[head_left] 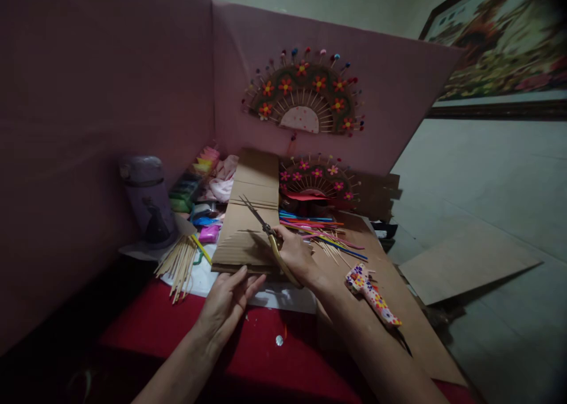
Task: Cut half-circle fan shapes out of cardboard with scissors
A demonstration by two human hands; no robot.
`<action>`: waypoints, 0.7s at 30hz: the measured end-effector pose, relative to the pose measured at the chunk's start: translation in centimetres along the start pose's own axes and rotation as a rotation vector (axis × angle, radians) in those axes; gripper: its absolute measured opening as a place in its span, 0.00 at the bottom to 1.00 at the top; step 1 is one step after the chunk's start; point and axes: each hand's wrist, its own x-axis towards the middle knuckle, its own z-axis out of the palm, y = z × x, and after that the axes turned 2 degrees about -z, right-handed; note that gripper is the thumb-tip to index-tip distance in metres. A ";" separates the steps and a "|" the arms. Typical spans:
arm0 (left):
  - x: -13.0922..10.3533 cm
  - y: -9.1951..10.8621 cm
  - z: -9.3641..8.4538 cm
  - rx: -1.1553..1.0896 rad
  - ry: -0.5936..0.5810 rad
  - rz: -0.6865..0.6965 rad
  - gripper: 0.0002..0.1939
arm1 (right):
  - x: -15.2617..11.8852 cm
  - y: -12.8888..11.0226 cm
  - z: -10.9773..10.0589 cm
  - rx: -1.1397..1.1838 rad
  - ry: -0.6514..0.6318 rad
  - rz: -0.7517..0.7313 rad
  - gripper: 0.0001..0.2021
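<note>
A long folded piece of brown cardboard (253,185) lies before me, with creases across it and a ridged, peeled-looking patch near its front. My left hand (228,297) is at its near edge, thumb against the edge and fingers just below. In my right hand (295,253) is a pair of scissors (267,228) with gold handles. The dark blades are slightly parted and point up and left above the cardboard, casting a shadow on it. Part of the handles is hidden by the fingers.
Thin wooden sticks (179,265) and a purple tumbler (148,206) stand left. Coloured pipe cleaners (328,233) and a flower-patterned glue gun (374,295) lie right. Decorated fans (299,120) are at the back, one on the pink panel (390,91). Red cloth (177,333) covers the table.
</note>
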 end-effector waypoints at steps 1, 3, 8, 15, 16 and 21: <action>0.0 0.0 0.0 -0.001 -0.003 -0.003 0.12 | 0.0 0.1 0.0 0.012 -0.005 -0.003 0.14; 0.0 0.0 0.0 0.002 0.005 -0.011 0.10 | 0.2 0.4 0.1 0.047 -0.011 -0.006 0.15; -0.2 0.0 0.0 0.013 0.046 -0.012 0.08 | 0.3 1.4 0.3 0.159 0.047 -0.046 0.14; -0.4 0.1 0.3 0.014 0.047 0.008 0.08 | -0.1 1.9 0.2 0.184 0.013 -0.073 0.13; -0.5 0.1 0.4 0.022 0.048 0.014 0.08 | -0.1 1.9 0.2 0.184 0.013 -0.074 0.14; -0.7 0.1 0.8 0.029 0.068 0.027 0.07 | -0.3 2.0 0.2 0.183 0.017 -0.074 0.15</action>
